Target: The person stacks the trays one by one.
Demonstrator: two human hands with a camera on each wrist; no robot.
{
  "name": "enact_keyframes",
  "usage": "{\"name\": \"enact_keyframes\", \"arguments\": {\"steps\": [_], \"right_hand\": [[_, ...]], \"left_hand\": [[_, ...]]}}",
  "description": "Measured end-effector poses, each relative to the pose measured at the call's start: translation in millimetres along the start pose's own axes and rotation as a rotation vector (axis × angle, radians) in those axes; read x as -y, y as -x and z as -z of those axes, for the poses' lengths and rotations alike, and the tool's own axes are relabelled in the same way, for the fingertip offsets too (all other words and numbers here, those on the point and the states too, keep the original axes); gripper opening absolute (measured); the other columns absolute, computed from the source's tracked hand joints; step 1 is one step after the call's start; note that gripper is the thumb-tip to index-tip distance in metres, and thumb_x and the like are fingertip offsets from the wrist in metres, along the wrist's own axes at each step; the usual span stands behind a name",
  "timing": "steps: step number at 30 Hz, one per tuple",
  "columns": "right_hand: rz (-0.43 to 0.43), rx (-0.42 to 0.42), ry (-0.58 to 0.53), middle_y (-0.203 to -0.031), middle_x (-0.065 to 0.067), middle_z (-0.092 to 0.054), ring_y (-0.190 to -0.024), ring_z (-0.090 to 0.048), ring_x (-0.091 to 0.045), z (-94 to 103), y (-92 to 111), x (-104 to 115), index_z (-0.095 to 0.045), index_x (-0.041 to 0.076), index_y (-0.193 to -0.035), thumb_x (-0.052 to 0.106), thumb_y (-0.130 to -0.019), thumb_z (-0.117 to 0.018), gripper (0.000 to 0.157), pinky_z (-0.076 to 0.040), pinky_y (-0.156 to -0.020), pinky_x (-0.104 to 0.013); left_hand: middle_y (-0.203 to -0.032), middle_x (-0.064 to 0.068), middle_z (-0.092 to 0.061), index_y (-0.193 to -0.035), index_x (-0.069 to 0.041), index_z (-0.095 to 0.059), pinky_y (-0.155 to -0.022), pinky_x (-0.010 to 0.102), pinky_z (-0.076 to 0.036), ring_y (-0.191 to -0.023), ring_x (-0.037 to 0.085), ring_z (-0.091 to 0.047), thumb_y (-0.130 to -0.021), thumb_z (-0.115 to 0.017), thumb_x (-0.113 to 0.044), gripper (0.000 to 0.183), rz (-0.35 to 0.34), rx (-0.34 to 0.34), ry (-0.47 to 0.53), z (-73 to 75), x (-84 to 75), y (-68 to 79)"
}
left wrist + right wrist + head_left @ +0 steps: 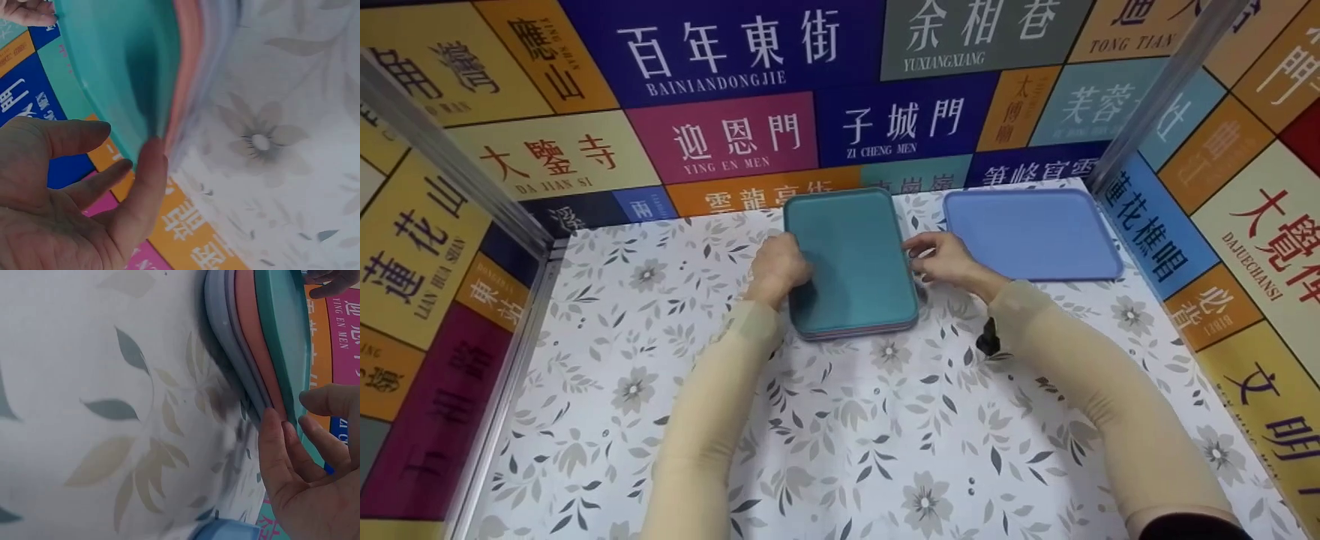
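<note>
A stack of rectangular rounded trays lies on the patterned cloth, with a teal tray [855,262] on top. Under it, in the right wrist view, show a coral tray [252,320] and thinner purple and grey-blue edges. My left hand [780,266] is at the stack's left side; in the left wrist view a fingertip [152,154] touches the rim, the fingers loosely bent. On the opposite side my right hand [949,259] has its fingertips [271,422] against the stacked edges, its thumb by the teal rim. Neither hand wraps round the stack.
A separate blue tray [1031,232] lies to the right of the stack, near the back. Floral cloth [840,450] covers the table. Panels with Chinese lettering [720,135] wall it at the back and both sides. A small black object [988,337] hangs at the right wrist.
</note>
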State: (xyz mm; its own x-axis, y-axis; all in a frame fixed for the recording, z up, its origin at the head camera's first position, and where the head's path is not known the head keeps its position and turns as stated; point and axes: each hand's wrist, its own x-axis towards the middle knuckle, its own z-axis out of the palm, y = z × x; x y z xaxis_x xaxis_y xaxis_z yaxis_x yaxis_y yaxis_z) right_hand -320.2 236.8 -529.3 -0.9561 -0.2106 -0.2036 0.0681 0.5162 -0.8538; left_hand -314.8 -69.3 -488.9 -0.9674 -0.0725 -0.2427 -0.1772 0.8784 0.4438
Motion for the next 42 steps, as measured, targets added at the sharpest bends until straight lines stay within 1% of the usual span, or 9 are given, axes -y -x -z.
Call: {"name": "enact_keyframes", "arguments": {"steps": [5, 10, 23, 27, 30, 34, 38, 40, 42], "right_hand": [[-0.02, -0.003, 0.019, -0.14, -0.029, -0.069, -0.105, -0.073, -0.018, 18.6, 6.5, 3.1, -0.068, -0.002, -0.149, 0.007, -0.105, -0.067, 0.045, -0.066, -0.078, -0.026], [-0.054, -0.007, 0.023, -0.148, -0.03, -0.065, -0.102, -0.072, -0.01, 45.9, 15.4, 2.9, -0.065, -0.001, -0.153, 0.011, -0.106, -0.068, 0.048, -0.066, -0.081, -0.028], [-0.171, 0.021, 0.009, -0.166, -0.023, -0.052, -0.096, -0.071, 0.005, 118.4, 37.2, -12.4, -0.057, 0.006, -0.162, 0.019, -0.105, -0.079, 0.063, -0.07, -0.089, -0.031], [-0.195, 0.032, 0.019, -0.172, -0.023, -0.047, -0.099, -0.07, 0.009, 142.1, 42.6, -25.0, -0.053, 0.007, -0.165, 0.027, -0.107, -0.078, 0.066, -0.07, -0.096, -0.032], [-0.213, 0.03, 0.01, -0.173, -0.019, -0.046, -0.102, -0.069, 0.011, 160.5, 47.4, -34.9, -0.049, 0.007, -0.167, 0.033, -0.108, -0.076, 0.07, -0.067, -0.101, -0.031], [-0.232, 0.005, -0.03, -0.152, 0.006, -0.062, -0.108, -0.069, 0.009, 186.8, 55.7, -48.2, -0.046, 0.007, -0.169, 0.037, -0.108, -0.076, 0.074, -0.065, -0.105, -0.029], [-0.273, -0.032, -0.067, -0.116, 0.033, -0.067, -0.108, -0.069, 0.007, 212.2, 64.1, -60.4, -0.048, 0.012, -0.168, 0.043, -0.108, -0.076, 0.073, -0.065, -0.101, -0.025], [-0.309, -0.046, -0.086, -0.108, 0.038, -0.067, -0.107, -0.068, 0.007, 223.1, 67.0, -65.7, -0.049, 0.015, -0.166, 0.047, -0.107, -0.076, 0.073, -0.065, -0.099, -0.024], [-0.344, -0.06, -0.102, -0.103, 0.04, -0.067, -0.107, -0.067, 0.006, 233.1, 69.4, -71.4, -0.05, 0.018, -0.164, 0.05, -0.106, -0.076, 0.071, -0.065, -0.099, -0.023]], "left_hand": [[-0.129, 0.02, -0.073, -0.139, 0.001, -0.071, -0.104, 0.05, -0.064, -0.111, 0.032, -0.069, -0.098, -0.074, -0.016, 0.044, -0.042, -0.04, -0.048, 1.3, -21.2, 3.8], [-0.129, 0.018, -0.075, -0.143, -0.001, -0.068, -0.099, 0.047, -0.066, -0.108, 0.03, -0.071, -0.1, -0.077, -0.016, 0.046, -0.097, -0.012, 0.031, -1.4, -46.3, 8.7], [-0.147, 0.01, -0.073, -0.148, -0.01, -0.07, -0.115, 0.045, -0.061, -0.121, 0.024, -0.069, -0.103, -0.072, -0.019, 0.046, -0.172, 0.1, 0.19, -30.4, -125.1, 18.6], [-0.149, 0.009, -0.073, -0.147, -0.01, -0.072, -0.117, 0.041, -0.059, -0.132, 0.027, -0.069, -0.1, -0.07, -0.018, 0.048, -0.215, 0.137, 0.231, -48.9, -142.0, 9.0], [-0.141, 0.007, -0.077, -0.14, -0.013, -0.076, -0.106, 0.036, -0.064, -0.126, 0.025, -0.071, -0.097, -0.073, -0.024, 0.045, -0.23, 0.158, 0.303, -78.9, -146.6, -19.4], [-0.133, 0.006, -0.076, -0.136, -0.015, -0.076, -0.086, 0.033, -0.066, -0.11, 0.022, -0.07, -0.097, -0.079, -0.031, 0.042, -0.184, 0.208, 0.425, -96.4, -153.7, -30.4], [-0.142, 0.01, -0.072, -0.143, -0.011, -0.07, -0.092, 0.038, -0.069, -0.118, 0.023, -0.07, -0.102, -0.078, -0.024, 0.043, -0.073, 0.274, 0.544, -77.2, -168.9, 0.3], [-0.141, 0.009, -0.072, -0.141, -0.011, -0.07, -0.093, 0.039, -0.07, -0.121, 0.023, -0.071, -0.102, -0.079, -0.02, 0.041, -0.024, 0.279, 0.594, -77.6, -175.1, 3.7], [-0.132, 0.004, -0.074, -0.134, -0.015, -0.073, -0.086, 0.036, -0.07, -0.116, 0.019, -0.072, -0.099, -0.083, -0.022, 0.037, 0.008, 0.267, 0.616, -100.4, -178.9, -16.9]]}}
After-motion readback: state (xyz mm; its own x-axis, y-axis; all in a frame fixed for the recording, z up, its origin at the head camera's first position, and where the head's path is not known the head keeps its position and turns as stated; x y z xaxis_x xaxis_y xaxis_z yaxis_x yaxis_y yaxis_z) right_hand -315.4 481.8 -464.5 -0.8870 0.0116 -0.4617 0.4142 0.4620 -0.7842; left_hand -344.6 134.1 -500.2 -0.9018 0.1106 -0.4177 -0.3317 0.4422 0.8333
